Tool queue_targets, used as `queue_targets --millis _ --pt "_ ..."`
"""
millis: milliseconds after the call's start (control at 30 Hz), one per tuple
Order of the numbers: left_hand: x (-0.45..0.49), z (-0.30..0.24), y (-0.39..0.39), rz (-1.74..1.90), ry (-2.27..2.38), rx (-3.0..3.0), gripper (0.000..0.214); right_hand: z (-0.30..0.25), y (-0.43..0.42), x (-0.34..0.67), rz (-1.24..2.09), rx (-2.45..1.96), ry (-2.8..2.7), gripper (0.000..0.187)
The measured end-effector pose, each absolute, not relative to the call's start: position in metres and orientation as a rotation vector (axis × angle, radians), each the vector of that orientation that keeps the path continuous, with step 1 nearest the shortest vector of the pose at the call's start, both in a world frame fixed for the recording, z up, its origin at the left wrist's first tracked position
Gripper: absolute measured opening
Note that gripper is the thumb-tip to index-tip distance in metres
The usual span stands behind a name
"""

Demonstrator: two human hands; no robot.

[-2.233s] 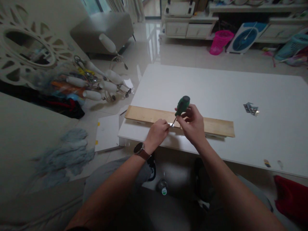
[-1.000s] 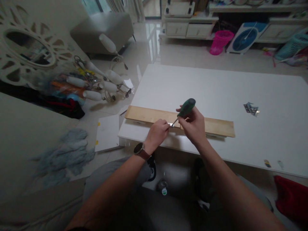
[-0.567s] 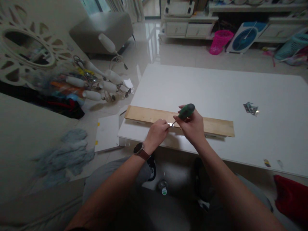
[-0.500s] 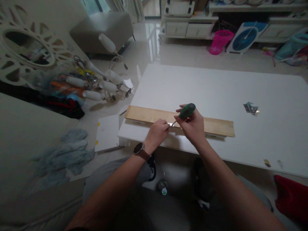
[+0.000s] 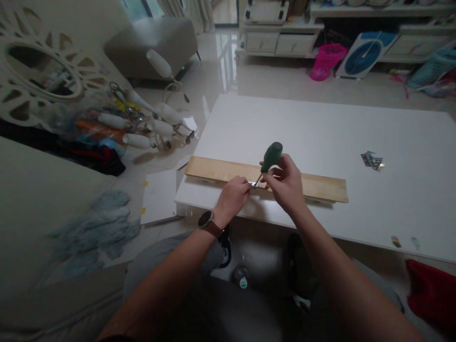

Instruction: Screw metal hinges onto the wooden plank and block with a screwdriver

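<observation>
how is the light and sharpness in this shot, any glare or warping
Head view: dim, cool indoor light, darkest along the bottom; window glare on the floor; wide-angle stretch toward the edges; the right hand, screwdriver and left hand are fairly sharp, but the metal piece pinched at the tip is too small to make out.

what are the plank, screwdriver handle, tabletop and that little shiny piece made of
Plank: looks like bare light wood, with a matte tan surface.
Screwdriver handle: probably green plastic or rubber, smooth with a dull sheen.
Tabletop: smooth even white; laminate or painted board, cannot tell which.
Shiny piece at the left hand: bright glint, likely steel.
</observation>
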State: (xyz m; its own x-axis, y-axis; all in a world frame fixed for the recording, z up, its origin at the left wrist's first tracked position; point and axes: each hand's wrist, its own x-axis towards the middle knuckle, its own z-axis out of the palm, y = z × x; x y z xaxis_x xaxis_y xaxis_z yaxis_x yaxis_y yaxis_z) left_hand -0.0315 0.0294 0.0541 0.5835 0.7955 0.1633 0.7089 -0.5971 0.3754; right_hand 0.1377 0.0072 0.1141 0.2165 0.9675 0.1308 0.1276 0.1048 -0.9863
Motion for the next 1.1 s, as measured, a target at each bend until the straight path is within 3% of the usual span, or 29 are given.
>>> queue_targets --millis 333,733,1100 --pt "-0.032 0.052 0.029 0.465 1.237 2.542 0.022 0.109 0.007 0.14 0.654 -1.432 -1.321 0.027" --pt "-0.031 0.055 0.029 0.47 1.228 2.533 0.021 0.118 0.006 0.138 0.795 -1.345 -1.265 0.026" --pt "-0.031 0.057 0.029 0.456 1.237 2.55 0.022 0.107 0.009 0.142 0.683 -1.386 -1.281 0.028"
